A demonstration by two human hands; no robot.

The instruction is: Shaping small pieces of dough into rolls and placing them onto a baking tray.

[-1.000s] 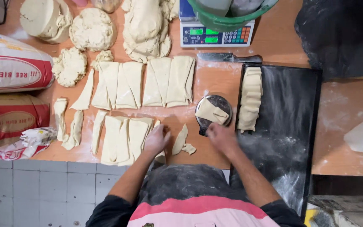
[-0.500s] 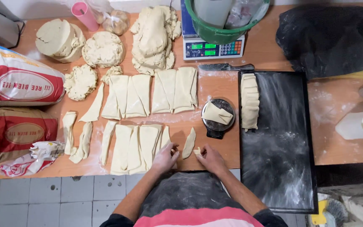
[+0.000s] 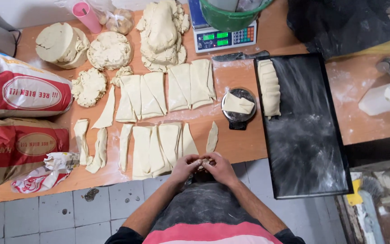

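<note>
At the far left of the table (image 3: 258,147) lie two red-and-white flour sacks (image 3: 21,92), one above the other, with a crumpled paper wrapper (image 3: 53,169) below them. Next come three round dough lumps (image 3: 109,50) and a pink cup (image 3: 86,16), then a tall dough heap (image 3: 161,34). Below these, flat cut dough pieces (image 3: 159,92) lie in two rows, roughly eight above and about eight below; I cannot tell the exact count where they overlap.

At the table's near edge, the left hand (image 3: 185,167) and right hand (image 3: 220,168) meet, fingers of both pinched round a small dough piece (image 3: 204,161) between them, just beside the lower row. One narrow strip (image 3: 212,136) lies just above them.

Further right, a digital scale (image 3: 224,38) carries a green bucket (image 3: 231,13), one knife (image 3: 238,56) lies beneath it, and a small round scale (image 3: 238,108) bears one folded dough piece. A black floured tray (image 3: 308,149) holds one column of rolled dough (image 3: 269,88). A black bag (image 3: 344,25) and a white plastic bottle (image 3: 384,97) sit at the right.

Half a second ago the hands were slightly apart on the table; now they are joined at its edge.
</note>
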